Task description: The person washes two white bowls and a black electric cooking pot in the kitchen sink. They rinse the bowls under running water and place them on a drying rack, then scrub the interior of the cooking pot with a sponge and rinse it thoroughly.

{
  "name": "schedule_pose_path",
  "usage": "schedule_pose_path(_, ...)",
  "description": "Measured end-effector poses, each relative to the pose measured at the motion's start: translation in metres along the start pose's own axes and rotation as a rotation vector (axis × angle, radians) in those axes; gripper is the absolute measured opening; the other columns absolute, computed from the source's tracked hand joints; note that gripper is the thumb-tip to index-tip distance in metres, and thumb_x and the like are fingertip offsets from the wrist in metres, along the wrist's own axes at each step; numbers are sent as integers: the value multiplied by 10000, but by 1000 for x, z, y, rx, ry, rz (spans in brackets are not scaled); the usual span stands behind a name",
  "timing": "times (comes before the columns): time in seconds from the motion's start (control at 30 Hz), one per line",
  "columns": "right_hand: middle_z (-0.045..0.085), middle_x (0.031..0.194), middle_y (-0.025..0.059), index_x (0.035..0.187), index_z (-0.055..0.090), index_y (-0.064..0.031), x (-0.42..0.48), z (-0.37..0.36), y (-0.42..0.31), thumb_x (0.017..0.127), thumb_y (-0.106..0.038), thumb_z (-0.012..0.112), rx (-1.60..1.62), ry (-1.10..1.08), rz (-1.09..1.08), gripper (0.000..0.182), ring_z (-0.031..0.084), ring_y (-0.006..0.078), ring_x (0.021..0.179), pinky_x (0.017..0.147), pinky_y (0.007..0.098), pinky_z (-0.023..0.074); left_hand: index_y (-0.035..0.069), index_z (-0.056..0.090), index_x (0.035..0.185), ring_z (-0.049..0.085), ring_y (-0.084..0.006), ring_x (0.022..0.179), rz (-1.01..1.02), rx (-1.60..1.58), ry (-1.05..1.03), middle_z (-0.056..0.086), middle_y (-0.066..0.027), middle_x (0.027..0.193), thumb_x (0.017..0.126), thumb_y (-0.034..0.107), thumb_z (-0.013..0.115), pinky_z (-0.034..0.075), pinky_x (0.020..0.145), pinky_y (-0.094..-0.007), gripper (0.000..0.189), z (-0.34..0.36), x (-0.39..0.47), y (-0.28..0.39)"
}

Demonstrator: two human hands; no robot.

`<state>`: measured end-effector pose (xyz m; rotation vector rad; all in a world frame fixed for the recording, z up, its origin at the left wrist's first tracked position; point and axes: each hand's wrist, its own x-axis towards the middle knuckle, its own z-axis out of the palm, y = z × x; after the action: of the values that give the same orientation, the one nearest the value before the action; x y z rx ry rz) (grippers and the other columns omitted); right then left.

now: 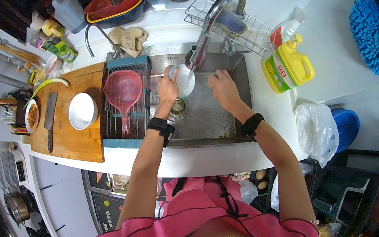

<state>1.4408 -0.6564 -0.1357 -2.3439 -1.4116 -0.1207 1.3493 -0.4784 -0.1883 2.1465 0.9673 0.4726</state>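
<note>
My left hand (169,90) grips a small bowl (185,80) with a light blue rim, tilted under the spout of the chrome kitchen faucet (198,48). The bowl's inside looks wet and whitish. My right hand (223,87) hovers over the right part of the stainless steel sink (210,116), apart from the bowl. Its fingers are loosely curled and a little apart, with nothing seen in them. Below the bowl lies the drain strainer (178,106). A pink translucent ladle-shaped strainer or scoop (124,89) rests on the drying rack (137,125) left of my left hand.
Left, a wooden cutting board (83,145) bears a white bowl (83,111), a kitchen knife (50,117), a scallion (53,81) and a plate of food (32,115). A wire caddy (254,36) holds a sponge (231,22). A yellow detergent jug (287,65) stands right of the sink.
</note>
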Motion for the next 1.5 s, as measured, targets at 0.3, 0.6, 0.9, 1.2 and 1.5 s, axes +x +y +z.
schedule_pose_path(0.3, 537, 995, 149, 978, 565, -34, 2, 33, -43, 670, 27, 518, 447, -298, 77, 317, 467, 343, 965, 842, 391, 379, 110, 445, 1209, 588, -268, 832, -371, -695, -171, 529, -166, 1072, 860, 478, 417, 549, 476, -369, 508, -1, -27, 17)
schedule_pose_path(0.6, 591, 853, 37, 707, 631, -63, 29, 39, -4, 637, -52, 578, -182, -224, -511, 89, 496, 233, 958, 784, 353, 422, 57, 403, 1234, 535, -302, 973, -489, -710, -391, 497, -151, 1118, 828, 525, 444, 553, 509, -430, 621, -26, -25, 21)
schedule_pose_path(0.9, 568, 948, -11, 789, 643, -98, 49, 44, 4, 659, -51, 577, -256, -177, -539, 152, 494, 214, 996, 788, 371, 435, 77, 345, 1278, 533, -358, 954, -527, -924, -564, 455, -178, 1172, 808, 543, 463, 547, 505, -461, 672, -11, -7, -3)
schedule_pose_path(1.2, 602, 886, 176, 799, 634, -40, 30, 73, 0, 698, -73, 540, 12, -460, -112, 142, 542, 342, 917, 797, 407, 448, 113, 383, 1257, 537, -362, 951, -262, -563, -363, 446, -181, 1191, 832, 535, 415, 551, 493, -450, 600, -7, -9, 0)
schedule_pose_path(1.5, 584, 980, 202, 1002, 577, -20, 66, 70, -30, 757, -137, 517, 215, -343, 340, 278, 539, 367, 937, 825, 426, 413, 88, 204, 1317, 495, -352, 1039, -550, -1299, -625, 368, -171, 1257, 867, 539, 296, 550, 645, -460, 643, 16, -16, -7)
